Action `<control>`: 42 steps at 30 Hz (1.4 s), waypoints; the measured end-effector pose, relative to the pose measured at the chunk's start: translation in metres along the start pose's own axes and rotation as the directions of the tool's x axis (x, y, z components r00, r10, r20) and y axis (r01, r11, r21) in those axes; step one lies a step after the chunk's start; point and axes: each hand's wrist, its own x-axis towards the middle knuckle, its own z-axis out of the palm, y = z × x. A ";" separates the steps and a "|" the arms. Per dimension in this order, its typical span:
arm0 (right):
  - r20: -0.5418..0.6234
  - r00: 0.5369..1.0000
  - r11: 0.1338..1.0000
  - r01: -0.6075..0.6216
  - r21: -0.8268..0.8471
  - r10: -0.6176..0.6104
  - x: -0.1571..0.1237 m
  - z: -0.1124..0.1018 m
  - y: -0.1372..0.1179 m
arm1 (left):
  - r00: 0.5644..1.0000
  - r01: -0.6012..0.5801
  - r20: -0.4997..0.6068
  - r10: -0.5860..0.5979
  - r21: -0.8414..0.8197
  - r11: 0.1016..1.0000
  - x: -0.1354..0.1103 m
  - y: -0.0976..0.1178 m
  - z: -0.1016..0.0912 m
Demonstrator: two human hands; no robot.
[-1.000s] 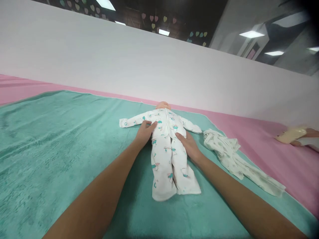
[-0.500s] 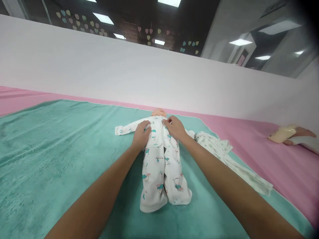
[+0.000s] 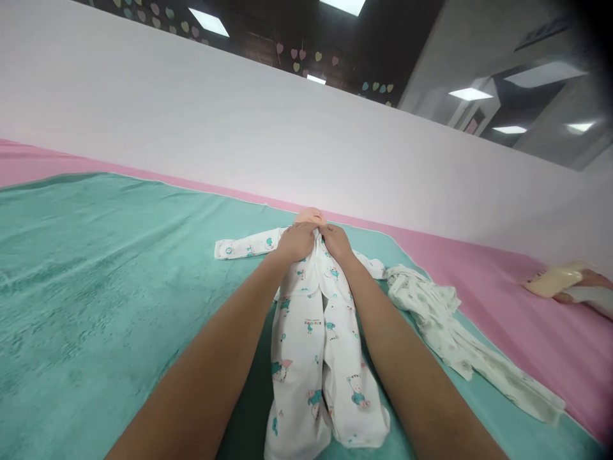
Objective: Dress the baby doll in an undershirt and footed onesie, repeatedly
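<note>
A baby doll lies on its back on a teal towel, dressed in a white printed sleepsuit. Both my hands meet at the suit's neckline, just below the doll's head. My left hand is closed, its fingers pinching the left edge of the suit's front. Beside it, my right hand pinches the right edge. The doll's left-side sleeve lies spread out flat on the towel. The suit's legs point toward me.
A second crumpled white garment lies on the towel to the right. Pink sheet shows beyond the towel, with a white wall behind. At the far right another person's hand holds a cream object.
Both my hands moved up from the doll's chest and sides to its neckline and closed on the suit's front edges. The view shifted closer to the doll.
</note>
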 end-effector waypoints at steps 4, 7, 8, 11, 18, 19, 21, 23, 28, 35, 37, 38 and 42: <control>-0.022 1.000 0.993 -0.003 0.122 0.006 -0.001 -0.001 0.005 | 0.996 -0.051 0.078 0.041 0.129 0.990 0.002 0.005 -0.003; -0.030 0.999 0.984 -0.006 0.177 0.011 -0.003 -0.002 0.005 | 0.996 -0.028 0.093 0.017 0.118 0.993 0.005 0.007 -0.004; -0.039 0.999 0.982 -0.011 0.187 0.019 -0.004 -0.002 0.004 | 0.996 -0.029 0.087 0.019 0.108 0.994 0.006 0.007 -0.003; -0.110 0.991 0.978 -0.056 0.199 0.079 -0.009 -0.002 0.003 | 0.998 -0.066 0.022 0.064 0.106 0.992 0.005 0.005 -0.001; -0.289 0.955 0.989 -0.026 0.142 0.066 -0.051 -0.015 -0.014 | 0.975 -0.167 -0.134 0.176 0.077 0.983 -0.017 0.000 0.002; -0.219 0.976 0.996 0.013 0.087 0.007 -0.057 -0.018 -0.019 | 0.977 -0.161 -0.135 0.166 0.048 0.986 -0.021 -0.001 0.001; -0.049 0.996 0.997 0.069 -0.041 -0.071 -0.068 -0.025 -0.029 | 0.982 -0.144 -0.126 0.143 0.000 0.990 -0.028 -0.004 0.000; 0.062 0.996 0.982 0.080 -0.171 -0.070 -0.074 -0.029 -0.038 | 0.985 -0.142 -0.105 0.139 -0.017 0.990 -0.032 -0.007 -0.001; 0.051 0.997 0.893 0.081 -0.442 -0.065 -0.077 -0.026 -0.054 | 0.978 -0.192 -0.081 0.193 0.026 0.981 -0.034 -0.010 0.000; 0.049 0.969 0.934 0.245 -0.259 -0.240 -0.074 -0.027 -0.039 | 0.987 -0.148 -0.053 0.154 0.099 0.984 -0.036 -0.008 0.001; 0.038 0.970 0.960 0.244 -0.135 -0.241 -0.075 -0.028 -0.033 | 0.985 -0.159 -0.050 0.166 0.123 0.979 -0.037 -0.008 0.001; 0.027 0.974 0.970 0.228 -0.080 -0.226 -0.075 -0.028 -0.030 | 0.984 -0.165 -0.052 0.173 0.128 0.978 -0.036 -0.008 0.002; -0.045 0.989 0.989 0.143 0.023 -0.142 -0.073 -0.023 -0.026 | 0.986 -0.154 -0.052 0.160 0.098 0.983 -0.035 -0.003 0.004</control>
